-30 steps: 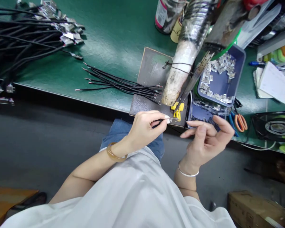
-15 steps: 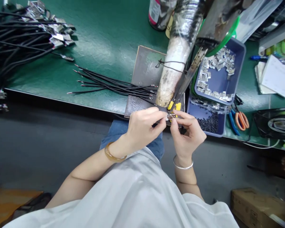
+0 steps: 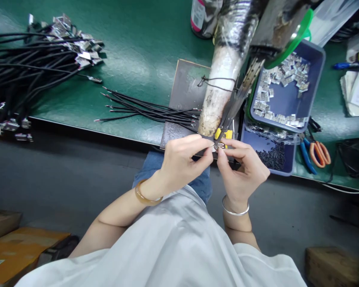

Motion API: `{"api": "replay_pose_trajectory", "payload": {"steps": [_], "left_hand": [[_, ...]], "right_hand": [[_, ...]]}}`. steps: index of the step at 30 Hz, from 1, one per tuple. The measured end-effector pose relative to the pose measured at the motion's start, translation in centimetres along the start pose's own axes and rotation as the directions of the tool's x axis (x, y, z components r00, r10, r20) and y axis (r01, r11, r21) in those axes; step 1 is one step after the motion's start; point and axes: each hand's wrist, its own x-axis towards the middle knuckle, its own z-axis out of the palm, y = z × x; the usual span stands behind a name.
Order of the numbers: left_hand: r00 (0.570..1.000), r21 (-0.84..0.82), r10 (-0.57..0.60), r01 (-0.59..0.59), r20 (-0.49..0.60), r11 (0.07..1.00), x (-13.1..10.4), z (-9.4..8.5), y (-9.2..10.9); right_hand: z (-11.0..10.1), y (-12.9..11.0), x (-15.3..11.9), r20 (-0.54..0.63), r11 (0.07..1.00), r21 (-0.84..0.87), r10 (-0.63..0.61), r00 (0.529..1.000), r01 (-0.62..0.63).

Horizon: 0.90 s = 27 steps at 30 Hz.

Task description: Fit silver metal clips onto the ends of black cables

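Observation:
My right hand (image 3: 242,169) pinches a small metal connector (image 3: 220,146) between thumb and fingertips. Close against its left side, the thumb and forefinger of my left hand (image 3: 187,157) are pressed together; whatever they hold is too small to make out. Just beyond the fingertips stand yellow-sided jaws (image 3: 228,134) at the lower end of a dark metal bar (image 3: 241,95). A wrapped white tube (image 3: 217,89) slants down beside that bar. Left of the tube, a bunch of black cables (image 3: 143,109) with stripped ends lies partly on a dark board (image 3: 182,83).
Right of the hands, a blue-grey bin (image 3: 315,79) of metal connector shells sits above another bin (image 3: 288,159) with small black parts. Orange-and-blue-handled tools (image 3: 319,154) lie by the table edge. Many finished-looking cables (image 3: 24,75) with metal plugs are heaped at far left.
The whole view has shifted slightly, so things appear a little farther right. Both hands keep nearly the same pose around the small connector.

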Motion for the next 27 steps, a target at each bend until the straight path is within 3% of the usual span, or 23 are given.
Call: {"api": "replay_pose_trajectory", "payload": {"steps": [8,10,12,14,15,17,18,20,22,24,27], "left_hand": [[0.995,-0.046,-0.069,0.072,0.068,0.996,-0.4,0.1,-0.2],[0.996,0.018,-0.03,0.028,0.09,0.999,-0.6,-0.1,0.1],[0.982,0.193,0.046,-0.082,0.181,0.978,-1.2,-0.4,1.0],[0.909,0.361,0.112,-0.27,0.402,0.893,-2.4,-0.6,2.2],[0.829,0.375,0.131,-0.379,0.543,0.846,-3.3,-0.6,2.8],[0.66,0.296,0.184,-0.545,0.728,0.785,-5.4,-0.5,3.8],[0.608,0.257,0.236,-0.612,0.758,0.748,-6.5,-0.2,4.1],[0.563,0.264,0.274,-0.692,0.779,0.672,-8.4,0.6,4.2],[0.55,0.301,0.266,-0.73,0.792,0.613,-9.6,1.6,4.2],[0.527,0.314,0.234,-0.746,0.817,0.587,-9.6,2.3,4.2],[0.438,0.222,0.291,-0.801,0.851,0.556,-7.9,1.7,4.3]], "right_hand": [[-0.3,0.2,-1.1,0.055,0.998,0.006,0.067,0.996,-0.068],[-0.7,0.1,-1.4,0.037,0.994,0.047,0.1,0.994,-0.101],[-1.3,-0.1,-1.5,-0.011,0.983,0.126,0.138,0.99,-0.136],[-2.3,-0.7,-1.6,-0.022,0.972,0.182,0.158,0.987,-0.151],[-2.8,-1.0,-1.5,0.026,0.972,0.179,0.151,0.988,-0.153],[-3.5,-1.8,-1.3,0.232,0.979,0.138,0.112,0.966,-0.147],[-3.6,-2.1,-1.2,0.358,0.984,0.119,0.081,0.93,-0.132],[-3.5,-2.6,-1.0,0.543,0.99,0.122,-0.003,0.84,-0.075],[-3.0,-2.8,-1.0,0.61,0.987,0.157,-0.078,0.789,-0.024],[-2.5,-2.8,-1.0,0.605,0.984,0.18,-0.118,0.787,0.01],[-2.5,-2.6,-1.0,0.568,0.984,0.174,-0.121,0.814,0.026]]}}
